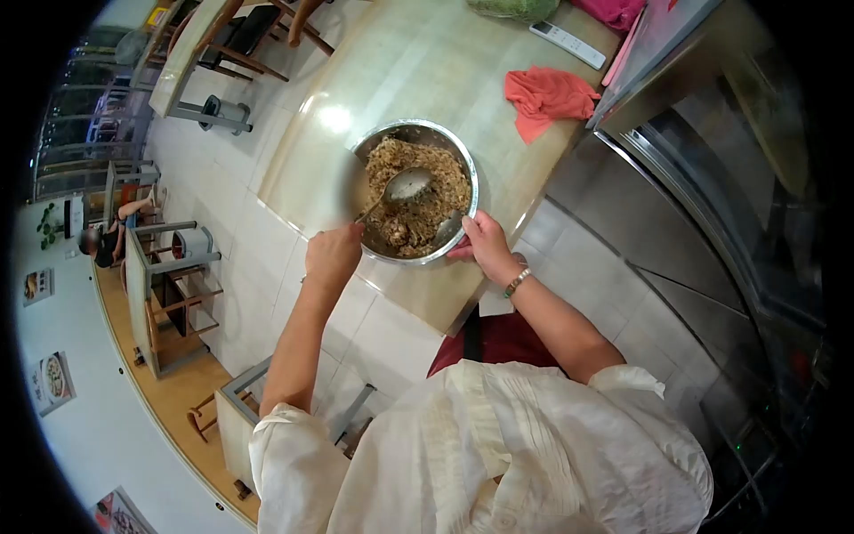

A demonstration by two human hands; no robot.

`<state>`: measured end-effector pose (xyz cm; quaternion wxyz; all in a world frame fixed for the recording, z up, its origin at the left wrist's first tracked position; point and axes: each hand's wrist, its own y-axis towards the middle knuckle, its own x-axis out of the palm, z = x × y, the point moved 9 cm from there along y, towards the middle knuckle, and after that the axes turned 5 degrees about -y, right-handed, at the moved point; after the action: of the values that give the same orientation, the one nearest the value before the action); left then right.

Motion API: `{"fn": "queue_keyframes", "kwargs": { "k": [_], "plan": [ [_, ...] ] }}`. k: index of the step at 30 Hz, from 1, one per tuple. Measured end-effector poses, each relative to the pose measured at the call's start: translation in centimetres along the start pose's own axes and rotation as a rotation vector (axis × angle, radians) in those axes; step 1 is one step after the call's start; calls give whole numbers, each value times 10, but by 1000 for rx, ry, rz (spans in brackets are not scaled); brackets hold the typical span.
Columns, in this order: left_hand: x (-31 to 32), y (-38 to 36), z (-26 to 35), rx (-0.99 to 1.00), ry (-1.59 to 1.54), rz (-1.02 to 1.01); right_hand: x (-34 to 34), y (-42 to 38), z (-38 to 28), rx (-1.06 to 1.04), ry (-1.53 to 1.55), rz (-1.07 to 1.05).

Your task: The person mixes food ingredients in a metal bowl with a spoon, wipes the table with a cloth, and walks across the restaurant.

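Note:
A steel mixing bowl (474, 169) sits on the table near its front edge, holding a brown, crumbly food mixture (418, 160) with dark green bits. My left hand (334, 254) is closed around the handle of a metal spoon (409, 184), whose head rests on the mixture. On the bowl's right side, my right hand (486, 242) grips the rim, thumb at the edge and fingers underneath. A blurred patch hides part of the bowl's left edge.
A crumpled orange cloth (550, 98) and a white remote control (567, 44) lie on the pale table (391, 62). A green bundle (514, 7) is at the far edge. Dark appliance doors (685, 178) stand at right. Another person (111, 236) sits far left, among tables and chairs.

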<state>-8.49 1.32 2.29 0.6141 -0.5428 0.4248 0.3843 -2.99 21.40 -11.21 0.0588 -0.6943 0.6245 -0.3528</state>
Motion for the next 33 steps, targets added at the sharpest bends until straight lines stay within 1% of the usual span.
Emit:
{"fn": "queue_keyframes", "kwargs": {
  "k": [2,3,5,7,8,9,11,13,14,16,17,19,21,22,23,24,26,27,29,30,31,33],
  "plan": [
    [-53,-1,25,240,-5,433,0,2,4,10,23,3],
    [-57,13,18,241,1,436,1,4,5,6,27,0],
    [-51,49,9,278,161,349,-2,6,9,28,-3,32],
    [-60,53,9,454,29,466,-1,1,7,41,-9,54],
    [-33,64,-4,317,39,303,1,-1,3,15,9,46],
    [-8,57,-17,224,-14,264,2,-1,-2,-17,26,35],
    [-24,-7,23,581,126,721,1,3,-2,-27,15,25],
    [5,-22,9,162,53,83,-3,2,1,-25,-2,15],
    [-6,-40,14,160,51,75,-4,4,5,-3,1,14],
    [-20,-61,5,2,51,20,-2,4,6,5,11,14],
    [-17,-63,9,7,56,17,-1,4,5,5,18,18],
    [9,-61,7,-92,18,-135,0,1,1,-4,64,46],
    [43,-20,-19,-85,13,-164,-6,6,8,2,23,42],
    [44,7,-31,-22,2,-76,-5,6,11,2,-19,30],
    [40,17,-34,40,-10,13,-4,4,13,6,-19,31],
    [29,13,-29,37,-13,16,-3,3,11,-1,-10,30],
    [-13,1,-17,-31,-117,107,-6,6,6,-18,5,28],
    [-13,-13,-10,-31,-109,105,-7,7,12,-5,-12,24],
    [9,-37,1,-116,-24,-100,-7,11,11,-4,-25,25],
    [30,-38,2,-95,8,-186,-6,9,10,-3,-9,21],
    [42,-31,-7,-94,9,-190,-5,5,9,0,6,17],
    [28,7,-21,-13,-53,70,-5,3,2,-6,-10,24]
  ]
}}
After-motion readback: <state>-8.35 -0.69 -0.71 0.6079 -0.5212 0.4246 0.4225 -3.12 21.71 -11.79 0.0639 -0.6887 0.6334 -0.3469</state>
